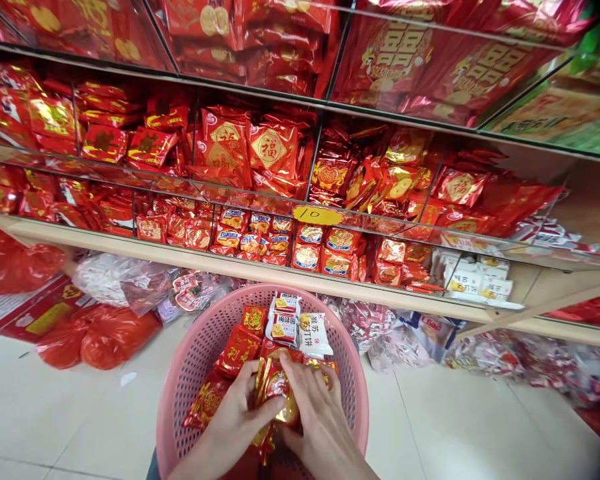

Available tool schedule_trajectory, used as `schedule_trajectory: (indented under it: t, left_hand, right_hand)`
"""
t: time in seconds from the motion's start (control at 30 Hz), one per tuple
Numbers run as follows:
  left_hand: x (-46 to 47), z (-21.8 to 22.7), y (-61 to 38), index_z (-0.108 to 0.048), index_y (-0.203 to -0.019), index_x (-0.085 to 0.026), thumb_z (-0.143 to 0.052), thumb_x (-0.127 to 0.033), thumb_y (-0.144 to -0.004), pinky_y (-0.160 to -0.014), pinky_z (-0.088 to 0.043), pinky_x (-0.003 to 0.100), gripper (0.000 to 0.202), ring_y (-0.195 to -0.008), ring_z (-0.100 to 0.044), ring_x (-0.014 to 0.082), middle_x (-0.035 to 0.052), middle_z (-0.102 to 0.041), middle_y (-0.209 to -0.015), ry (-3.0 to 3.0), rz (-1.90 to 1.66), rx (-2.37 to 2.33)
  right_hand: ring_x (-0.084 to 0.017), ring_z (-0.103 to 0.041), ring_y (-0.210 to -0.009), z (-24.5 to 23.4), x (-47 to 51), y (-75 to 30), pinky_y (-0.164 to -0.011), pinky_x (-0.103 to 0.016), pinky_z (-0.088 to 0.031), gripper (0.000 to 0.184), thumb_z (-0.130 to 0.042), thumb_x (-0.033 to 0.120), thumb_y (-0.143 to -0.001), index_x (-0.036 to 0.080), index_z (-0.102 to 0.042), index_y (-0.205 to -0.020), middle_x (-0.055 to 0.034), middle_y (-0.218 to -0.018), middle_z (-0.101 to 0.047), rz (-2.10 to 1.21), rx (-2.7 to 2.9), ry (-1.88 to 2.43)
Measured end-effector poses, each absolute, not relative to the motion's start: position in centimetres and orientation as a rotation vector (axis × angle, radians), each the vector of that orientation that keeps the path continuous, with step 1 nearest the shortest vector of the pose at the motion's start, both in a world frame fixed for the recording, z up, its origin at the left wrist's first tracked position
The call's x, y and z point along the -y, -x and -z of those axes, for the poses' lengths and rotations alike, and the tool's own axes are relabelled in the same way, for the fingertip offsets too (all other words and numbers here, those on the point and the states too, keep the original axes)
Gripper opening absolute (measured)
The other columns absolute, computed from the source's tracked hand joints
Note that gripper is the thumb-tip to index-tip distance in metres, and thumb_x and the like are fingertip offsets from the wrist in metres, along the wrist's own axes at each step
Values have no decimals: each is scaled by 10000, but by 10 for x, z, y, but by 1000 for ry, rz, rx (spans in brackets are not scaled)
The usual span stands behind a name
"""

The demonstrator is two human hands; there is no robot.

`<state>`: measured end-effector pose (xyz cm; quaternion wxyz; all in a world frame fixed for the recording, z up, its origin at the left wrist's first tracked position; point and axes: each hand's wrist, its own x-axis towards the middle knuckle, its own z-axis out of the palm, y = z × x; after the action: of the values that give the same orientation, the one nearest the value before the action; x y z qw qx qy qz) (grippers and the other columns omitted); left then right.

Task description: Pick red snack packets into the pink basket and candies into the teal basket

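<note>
A pink plastic basket (190, 360) sits low in front of me, filled with red and gold snack packets (237, 350) and a few white ones (314, 333). Both my hands are inside it. My left hand (237, 417) and my right hand (313, 413) are closed together on one red and gold packet (280, 390) at the near side of the basket, fingers pinching its edges.
Shelves with glass dividers (320, 160) hold several heaps of red and gold sweets. A yellow price tag marked 10 (317, 215) hangs on the lower shelf. Red plastic bags (97, 337) and clear bags of sweets (390, 333) lie on the tiled floor under the wooden shelf edge (260, 270).
</note>
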<state>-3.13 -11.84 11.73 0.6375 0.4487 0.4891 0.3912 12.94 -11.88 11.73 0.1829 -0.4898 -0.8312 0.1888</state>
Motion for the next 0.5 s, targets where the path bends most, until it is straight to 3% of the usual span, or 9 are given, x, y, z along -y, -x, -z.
schedule_trajectory:
  t: [0.3,0.4,0.5]
  left_hand:
    - [129,-107,32,-488,-1159,-221,-598,-393,-784,-972,-434,320,427,-1069,-556,192,58,-593,-1197,-1206,-766,-1161]
    - [132,-116,49,-448,-1260,-212,-560,-476,-788,-846,-511,321,552,-908,-627,191,58,-671,-1016,-1168,-653,-1193]
    - [127,-134,84,-571,-1135,-208,-591,-536,-733,-779,-546,313,519,-861,-655,210,57,-706,-902,-1186,-747,-1394]
  right_hand:
    - [-307,-520,-1133,-101,130,-122,-994,-601,-341,1041,-552,14,-616,292,-20,-1467,-99,-1246,-555,-535,2446,1390]
    - [-309,-528,-1122,-96,134,-123,-971,-554,-390,1055,-576,48,-618,291,0,-1467,-95,-1263,-553,-552,2462,1410]
    - [-307,-539,-1107,-88,139,-121,-966,-523,-407,1030,-614,119,-658,288,-2,-1469,-95,-1259,-561,-532,2494,1394]
